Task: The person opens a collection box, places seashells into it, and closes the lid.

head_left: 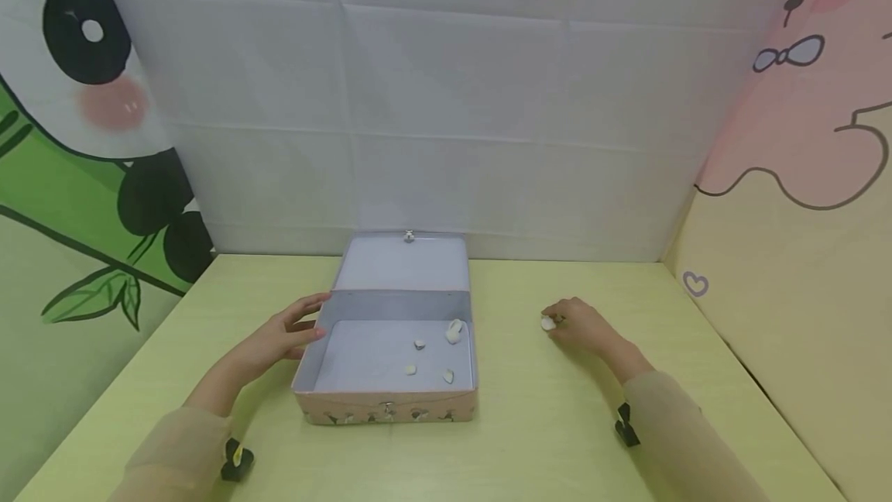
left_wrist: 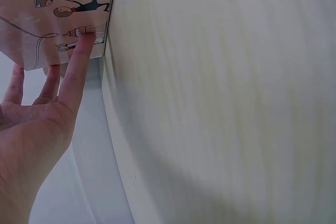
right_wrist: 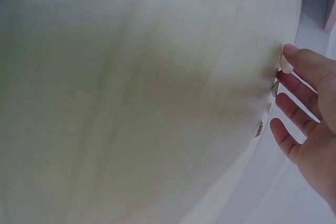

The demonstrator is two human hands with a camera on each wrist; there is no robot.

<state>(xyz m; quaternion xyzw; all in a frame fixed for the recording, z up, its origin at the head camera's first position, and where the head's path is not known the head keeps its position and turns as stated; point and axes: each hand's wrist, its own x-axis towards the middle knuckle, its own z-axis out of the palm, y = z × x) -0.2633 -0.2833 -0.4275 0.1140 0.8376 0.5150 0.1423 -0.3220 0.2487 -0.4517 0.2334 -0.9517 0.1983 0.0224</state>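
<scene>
An open tin box (head_left: 390, 407) with printed figures on its pink outside stands on the table, its lid (head_left: 402, 262) tipped back. Inside lie several small pale shells, among them a larger white spiral one (head_left: 454, 331) and a small one (head_left: 448, 376). My left hand (head_left: 275, 343) rests with spread fingers against the box's left side; the left wrist view shows its fingertips (left_wrist: 86, 39) touching the printed wall. Right of the box, my right hand (head_left: 585, 328) pinches a white shell (head_left: 547, 323) between thumb and finger, low over the table. That shell (right_wrist: 285, 64) also shows in the right wrist view.
Just beyond the right fingers lie a greenish shell (right_wrist: 275, 88) and a striped shell (right_wrist: 259, 128) on the table (head_left: 516, 440). A white cloth (head_left: 453, 99) hangs behind the table, and painted panels (head_left: 787, 254) border it on both sides.
</scene>
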